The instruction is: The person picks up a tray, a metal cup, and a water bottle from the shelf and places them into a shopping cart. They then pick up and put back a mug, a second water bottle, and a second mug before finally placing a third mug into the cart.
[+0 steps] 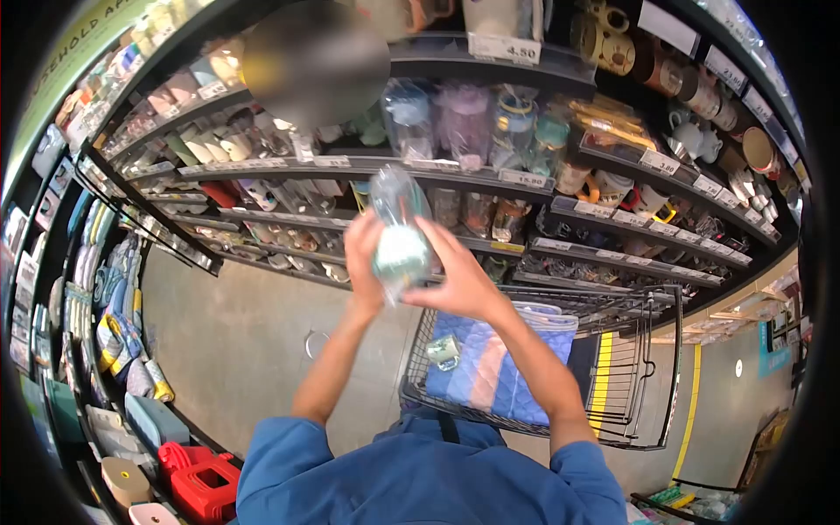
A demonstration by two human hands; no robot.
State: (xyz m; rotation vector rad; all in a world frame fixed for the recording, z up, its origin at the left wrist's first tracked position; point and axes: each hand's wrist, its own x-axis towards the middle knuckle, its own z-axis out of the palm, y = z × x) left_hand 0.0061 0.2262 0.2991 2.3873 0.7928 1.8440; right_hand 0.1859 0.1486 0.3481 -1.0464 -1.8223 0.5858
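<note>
Both my hands hold up a plastic-wrapped greenish container [400, 249] in front of the shelves; blur and glare hide whether it is a cup or a jar. My left hand [363, 258] presses on its left side, fingers pointing up. My right hand [459, 276] curves around its right side, thumb near the lower end. Loose clear wrapping stands up above the container. Below my right forearm is a wire shopping cart [672, 367]. Inside it lie a blue and pink quilted textile [534, 389] and a green patterned mug [444, 352].
Shelves with price labels [525, 178] curve ahead, bearing plastic-wrapped tumblers [464, 122] and mugs [608, 44]. At left are folded textiles [118, 324] and a red plastic bin [206, 486]. Grey floor [227, 332] shows between the left rack and the cart.
</note>
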